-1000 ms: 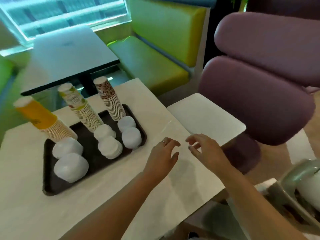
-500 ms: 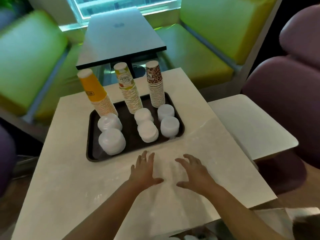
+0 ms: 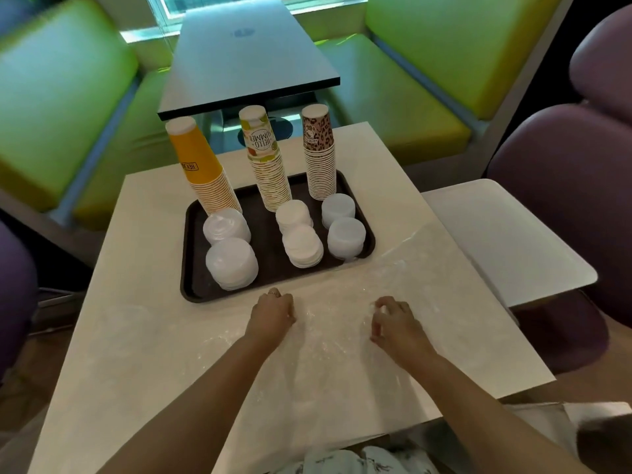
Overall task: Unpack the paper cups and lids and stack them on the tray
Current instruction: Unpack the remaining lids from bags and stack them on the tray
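Head | left hand (image 3: 272,316), right hand (image 3: 396,325): fingers, earlier spread, now bunch plastic wrap (image 3: 342,336)

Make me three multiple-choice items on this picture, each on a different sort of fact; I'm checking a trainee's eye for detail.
1. Where does the leopard-print cup stack stand on the tray?
A. far right corner
B. near left corner
C. off the tray, on the table

2. How many piles of white lids lie on the tray?
A. three
B. six
C. nine

3. What are the left hand and right hand doing?
A. lifting the orange cup stack
B. hanging idle above the tray
C. gripping the clear plastic wrap on the table

Answers:
1 A: it is the rightmost of three cup stacks along the tray's far edge.
2 B: two piles sit in front of each cup stack.
3 C: both hands' fingers are curled into the crinkled film just short of the tray.
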Demonstrator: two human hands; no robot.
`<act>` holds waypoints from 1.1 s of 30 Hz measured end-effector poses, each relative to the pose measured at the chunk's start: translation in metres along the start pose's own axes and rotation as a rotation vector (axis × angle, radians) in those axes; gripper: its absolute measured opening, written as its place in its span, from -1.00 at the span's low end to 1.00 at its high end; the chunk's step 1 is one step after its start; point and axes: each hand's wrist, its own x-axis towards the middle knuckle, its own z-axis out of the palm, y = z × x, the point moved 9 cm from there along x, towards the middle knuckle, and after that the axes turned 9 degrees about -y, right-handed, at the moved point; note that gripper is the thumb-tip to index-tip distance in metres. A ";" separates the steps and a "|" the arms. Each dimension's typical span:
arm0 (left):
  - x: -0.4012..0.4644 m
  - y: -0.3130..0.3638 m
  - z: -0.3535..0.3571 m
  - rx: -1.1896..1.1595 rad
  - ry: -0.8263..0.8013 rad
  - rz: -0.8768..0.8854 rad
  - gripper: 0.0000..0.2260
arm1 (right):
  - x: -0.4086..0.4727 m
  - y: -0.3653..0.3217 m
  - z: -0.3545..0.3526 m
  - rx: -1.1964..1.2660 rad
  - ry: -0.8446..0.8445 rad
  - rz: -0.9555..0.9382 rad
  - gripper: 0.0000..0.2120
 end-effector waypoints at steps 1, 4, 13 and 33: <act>-0.001 0.000 -0.005 -0.042 0.035 0.022 -0.87 | 0.000 0.000 0.000 -0.002 0.013 -0.007 -0.87; -0.005 -0.001 -0.020 -0.117 0.116 0.073 -0.74 | -0.001 0.000 -0.001 -0.010 0.046 -0.015 -0.88; -0.006 0.008 -0.010 -0.284 -0.380 0.079 -0.56 | 0.003 0.002 0.002 -0.033 0.011 -0.023 -0.89; -0.034 0.102 -0.131 -1.188 -0.104 0.632 -0.86 | -0.020 -0.070 -0.082 1.530 -0.233 -0.184 -0.19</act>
